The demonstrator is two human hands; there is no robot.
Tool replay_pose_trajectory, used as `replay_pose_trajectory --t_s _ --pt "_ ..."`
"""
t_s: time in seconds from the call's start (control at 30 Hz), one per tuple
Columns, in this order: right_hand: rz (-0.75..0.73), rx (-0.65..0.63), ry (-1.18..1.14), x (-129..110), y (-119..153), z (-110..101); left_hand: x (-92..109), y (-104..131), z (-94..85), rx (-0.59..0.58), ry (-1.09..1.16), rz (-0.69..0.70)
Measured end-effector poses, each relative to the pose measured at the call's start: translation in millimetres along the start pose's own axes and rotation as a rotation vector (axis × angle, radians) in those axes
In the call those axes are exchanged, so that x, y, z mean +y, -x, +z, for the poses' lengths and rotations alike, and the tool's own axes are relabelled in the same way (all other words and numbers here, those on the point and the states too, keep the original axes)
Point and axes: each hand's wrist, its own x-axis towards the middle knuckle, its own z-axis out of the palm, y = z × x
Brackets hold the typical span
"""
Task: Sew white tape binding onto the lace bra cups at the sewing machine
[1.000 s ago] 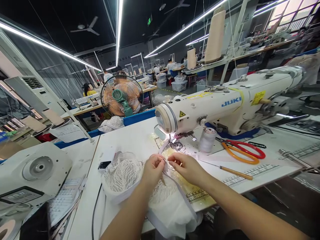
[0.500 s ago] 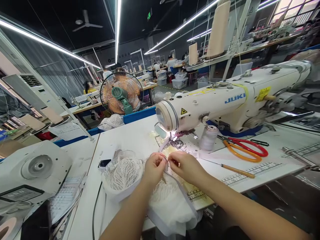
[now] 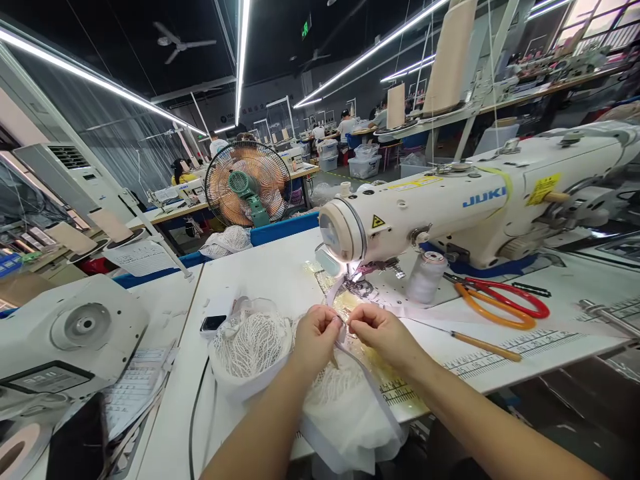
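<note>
Taking the sewing machine (image 3: 420, 213) as landmark, the white lace garment (image 3: 345, 400) lies in front of its needle end, partly over the table edge. The left hand (image 3: 317, 333) pinches the garment's narrow edging, thumb and fingertips closed together. Just beside it, the right hand (image 3: 380, 330) has thumb and forefinger drawn nearly together; whether they grip anything, I cannot tell. A thread cone (image 3: 427, 278) stands beside the machine, near orange-and-red-handled scissors (image 3: 500, 301).

Blue letters reading "JUKI" are printed on the long white metal sewing machine (image 3: 430, 207), and a black-marked yellow triangular warning sign (image 3: 379, 221) is borne near its rounded end.
</note>
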Motion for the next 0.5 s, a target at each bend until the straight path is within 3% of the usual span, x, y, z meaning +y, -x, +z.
replay_pose_trajectory --t_s 0.33,0.5 --pt "0.145 -0.023 -0.314 -7.8 4.7 -6.2 -5.0 0.3 -1.5 0.032 0.113 -0.099" --pt "0.084 0.002 -0.054 -12.1 3.2 -15.4 -10.6 -0.8 -2.2 0.033 0.2 -0.151"
